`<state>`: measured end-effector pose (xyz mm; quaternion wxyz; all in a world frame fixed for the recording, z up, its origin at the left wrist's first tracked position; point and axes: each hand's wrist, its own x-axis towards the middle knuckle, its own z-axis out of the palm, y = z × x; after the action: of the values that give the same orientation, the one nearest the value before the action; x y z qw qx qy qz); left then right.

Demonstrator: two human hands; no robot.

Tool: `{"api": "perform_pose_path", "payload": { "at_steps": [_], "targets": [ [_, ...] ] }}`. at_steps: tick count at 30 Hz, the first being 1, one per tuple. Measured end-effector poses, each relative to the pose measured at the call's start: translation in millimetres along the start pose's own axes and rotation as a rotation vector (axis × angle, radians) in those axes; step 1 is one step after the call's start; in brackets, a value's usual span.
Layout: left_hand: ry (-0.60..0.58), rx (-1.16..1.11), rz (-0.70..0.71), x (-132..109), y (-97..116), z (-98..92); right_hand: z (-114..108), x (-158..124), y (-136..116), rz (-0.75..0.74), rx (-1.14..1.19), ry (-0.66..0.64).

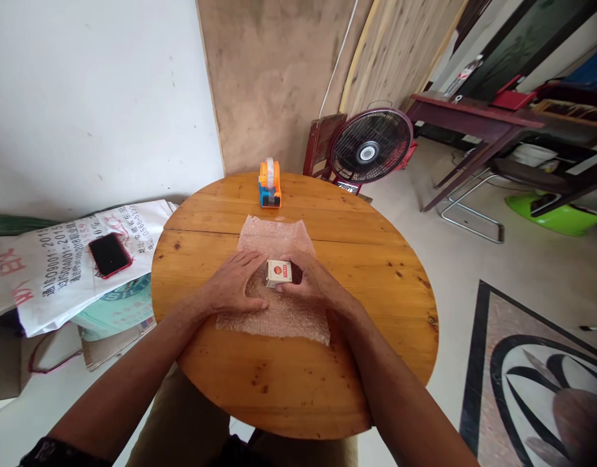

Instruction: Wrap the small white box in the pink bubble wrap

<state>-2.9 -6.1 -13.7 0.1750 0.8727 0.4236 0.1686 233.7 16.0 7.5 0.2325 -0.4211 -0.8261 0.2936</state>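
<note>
At the middle of the wrap (pixel 275 237), the right hand (pixel 320 287) is grasping a small box (pixel 279 273), its fingers curling around the box's right side while the printed white face with a red mark is showing toward the camera. The box is sitting on the wrap, near the sheet's centre, and is touching both hands. The left hand (pixel 236 286) is lying open and flat, palm down, pressing on the wrap just left of the box, with its fingertips reaching the box's left edge; it is gripping nothing. Both forearms are coming in from the near edge of the frame and crossing the near rim of the table (pixel 288 389).

The wrap is a pale pink bubble sheet, spreading out flat on the round wooden table, its far end reaching past the hands toward a seam in the boards. Beyond it, near the far rim, an orange and blue tape dispenser (pixel 269 184) is standing upright, well apart from the hands.

Left of the table, a phone (pixel 109 254) in a red case is lying face up on printed white sacks (pixel 50 279). Behind the table, a fan (pixel 371 150) is standing on the floor, facing the camera. Farther right, a dark red desk (pixel 473 115) is standing by the wall, with a green tub (pixel 555 218) lying on the floor near it.
</note>
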Motion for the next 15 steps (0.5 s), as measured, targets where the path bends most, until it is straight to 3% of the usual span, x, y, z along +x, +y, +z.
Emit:
{"api": "perform_pose_path", "payload": {
  "at_steps": [10,15],
  "targets": [
    [0.01,0.012,0.011,0.5,-2.7,3.5,-4.5,-3.0,-0.6,-0.061,0.058,-0.04],
    [0.006,0.029,0.014,0.7,-3.7,4.4,-2.1,-3.1,-0.7,-0.015,0.01,-0.024]
  ]
}}
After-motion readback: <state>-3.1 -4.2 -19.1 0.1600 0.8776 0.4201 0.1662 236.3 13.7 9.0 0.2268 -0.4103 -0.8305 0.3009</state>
